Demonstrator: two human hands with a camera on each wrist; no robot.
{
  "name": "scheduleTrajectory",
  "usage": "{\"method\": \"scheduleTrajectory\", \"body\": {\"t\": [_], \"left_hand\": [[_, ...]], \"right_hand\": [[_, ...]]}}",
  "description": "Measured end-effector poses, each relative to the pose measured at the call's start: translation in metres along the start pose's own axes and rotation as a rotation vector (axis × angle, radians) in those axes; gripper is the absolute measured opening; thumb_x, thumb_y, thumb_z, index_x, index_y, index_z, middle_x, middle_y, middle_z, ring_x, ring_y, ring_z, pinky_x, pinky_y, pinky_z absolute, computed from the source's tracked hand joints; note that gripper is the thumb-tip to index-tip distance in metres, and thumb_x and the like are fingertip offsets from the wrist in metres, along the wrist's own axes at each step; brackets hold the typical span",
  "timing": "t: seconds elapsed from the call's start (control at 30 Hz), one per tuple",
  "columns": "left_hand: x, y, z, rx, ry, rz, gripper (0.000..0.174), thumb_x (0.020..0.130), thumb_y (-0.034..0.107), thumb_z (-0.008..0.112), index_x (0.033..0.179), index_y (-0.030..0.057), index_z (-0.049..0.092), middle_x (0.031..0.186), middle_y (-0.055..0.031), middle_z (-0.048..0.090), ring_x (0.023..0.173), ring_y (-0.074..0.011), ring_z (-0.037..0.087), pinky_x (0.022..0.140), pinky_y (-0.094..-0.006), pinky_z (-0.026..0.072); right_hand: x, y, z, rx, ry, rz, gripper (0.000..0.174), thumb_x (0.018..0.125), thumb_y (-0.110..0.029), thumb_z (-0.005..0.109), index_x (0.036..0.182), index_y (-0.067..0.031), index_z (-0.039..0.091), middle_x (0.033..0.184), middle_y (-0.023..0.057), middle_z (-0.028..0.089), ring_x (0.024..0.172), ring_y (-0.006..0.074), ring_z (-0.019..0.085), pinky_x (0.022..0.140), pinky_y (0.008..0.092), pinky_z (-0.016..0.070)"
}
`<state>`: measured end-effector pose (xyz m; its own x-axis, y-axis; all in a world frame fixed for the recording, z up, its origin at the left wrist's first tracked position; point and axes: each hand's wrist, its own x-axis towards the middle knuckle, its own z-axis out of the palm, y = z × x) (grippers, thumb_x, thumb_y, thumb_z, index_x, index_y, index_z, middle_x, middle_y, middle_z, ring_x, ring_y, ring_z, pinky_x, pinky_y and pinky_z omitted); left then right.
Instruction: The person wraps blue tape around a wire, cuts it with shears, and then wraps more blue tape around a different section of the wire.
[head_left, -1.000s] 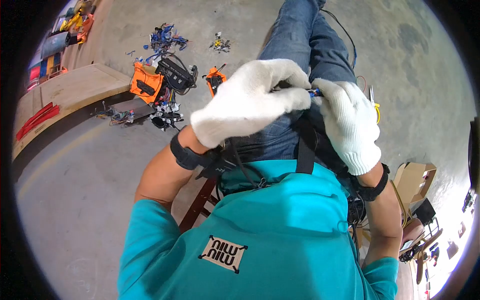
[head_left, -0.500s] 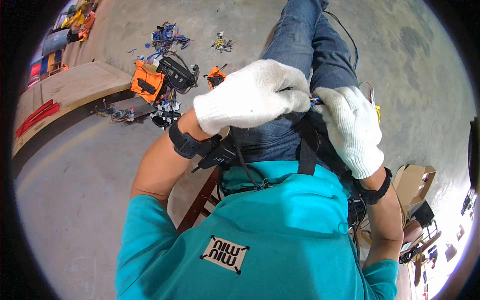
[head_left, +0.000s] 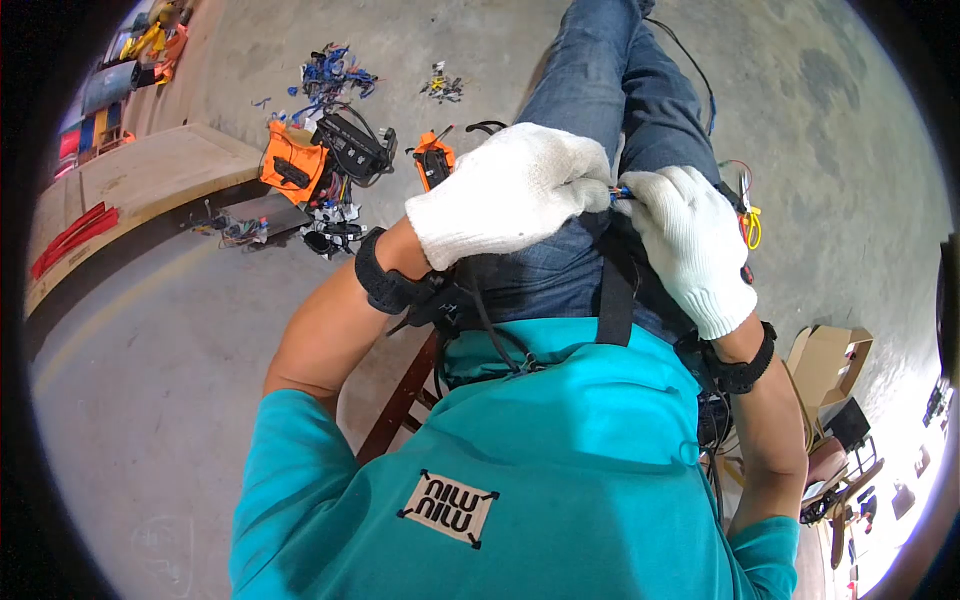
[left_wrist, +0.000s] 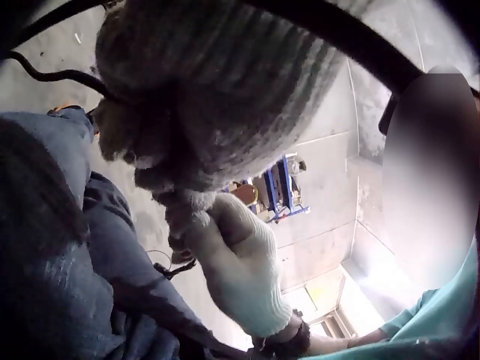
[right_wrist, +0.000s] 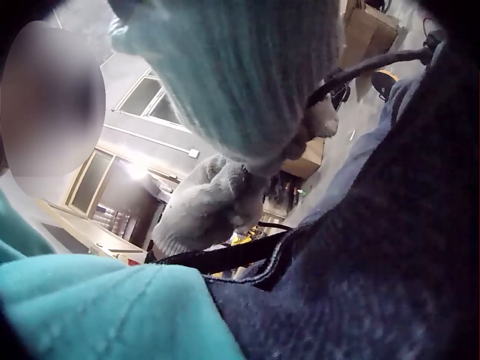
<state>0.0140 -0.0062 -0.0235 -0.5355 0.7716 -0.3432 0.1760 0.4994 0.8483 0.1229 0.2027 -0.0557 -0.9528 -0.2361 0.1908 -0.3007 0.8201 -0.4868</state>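
Observation:
In the head view both hands wear white knit gloves and meet over the thighs. A small blue piece (head_left: 621,192), with darker bits at its side, shows between the fingertips; its kind cannot be told. My left hand (head_left: 515,190) pinches its left end with thumb and fingers drawn together. At the other end my right hand (head_left: 690,245) grips it, fingers curled. Most of the piece is hidden by the gloves. A black cable (left_wrist: 64,75) runs to the left glove in the left wrist view. The right wrist view shows the left glove (right_wrist: 210,202) beyond the right one (right_wrist: 247,82).
On the floor at left lie orange casings (head_left: 292,165), a black box (head_left: 350,145) and a blue scrap pile (head_left: 335,75). A wooden bench (head_left: 150,180) holds red strips (head_left: 75,240). Beside the right hand lies a yellow-handled tool (head_left: 753,230); a cardboard box (head_left: 825,370) stands farther right.
My left thumb and fingers have closed together from a wider gap. The right hand has shifted slightly up and left, so more of the yellow-handled tool shows.

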Motion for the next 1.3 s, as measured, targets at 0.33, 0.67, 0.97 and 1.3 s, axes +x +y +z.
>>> {"method": "scheduleTrajectory", "body": {"t": [0.33,0.67,0.97,1.3], "left_hand": [[-0.001,0.003,-0.002,0.024,-0.035,-0.007,0.02,0.097,0.018,0.068,0.109,0.0022,0.074,0.094,-0.0155,0.076,0.088,-0.0254,0.073,0.082,-0.0362,0.0553],[-0.001,0.005,-0.006,-0.041,-0.079,-0.088,0.024,0.099,0.02,0.064,0.11,0.0021,0.075,0.095,-0.0135,0.077,0.09,-0.0214,0.072,0.084,-0.0339,0.0548],[0.004,-0.005,-0.01,-0.091,-0.126,-0.037,0.033,0.097,0.03,0.063,0.107,0.0013,0.075,0.091,-0.0104,0.075,0.083,-0.0189,0.068,0.08,-0.0342,0.054],[0.002,-0.005,-0.017,-0.351,-0.21,-0.216,0.034,0.1,0.037,0.064,0.103,0.0056,0.076,0.078,-0.0005,0.065,0.065,-0.0074,0.056,0.055,-0.0244,0.0442]], "right_hand": [[0.009,-0.007,-0.019,0.212,-0.091,0.145,0.025,0.09,-0.022,0.077,0.111,-0.0088,0.072,0.099,0.0102,0.066,0.097,0.0328,0.065,0.082,0.0443,0.0532],[0.01,-0.004,-0.016,0.263,-0.04,0.094,0.021,0.087,-0.015,0.079,0.106,-0.0087,0.073,0.097,0.0094,0.067,0.095,0.0329,0.064,0.082,0.0436,0.0524],[0.01,-0.008,-0.012,0.147,0.054,0.005,0.024,0.084,-0.012,0.08,0.106,-0.0094,0.072,0.096,0.0077,0.066,0.093,0.0316,0.063,0.079,0.0411,0.0528],[0.012,-0.005,-0.014,0.326,-0.011,0.084,0.023,0.087,-0.012,0.079,0.109,-0.0068,0.072,0.097,0.0096,0.067,0.094,0.0315,0.065,0.081,0.0404,0.0538]]}}
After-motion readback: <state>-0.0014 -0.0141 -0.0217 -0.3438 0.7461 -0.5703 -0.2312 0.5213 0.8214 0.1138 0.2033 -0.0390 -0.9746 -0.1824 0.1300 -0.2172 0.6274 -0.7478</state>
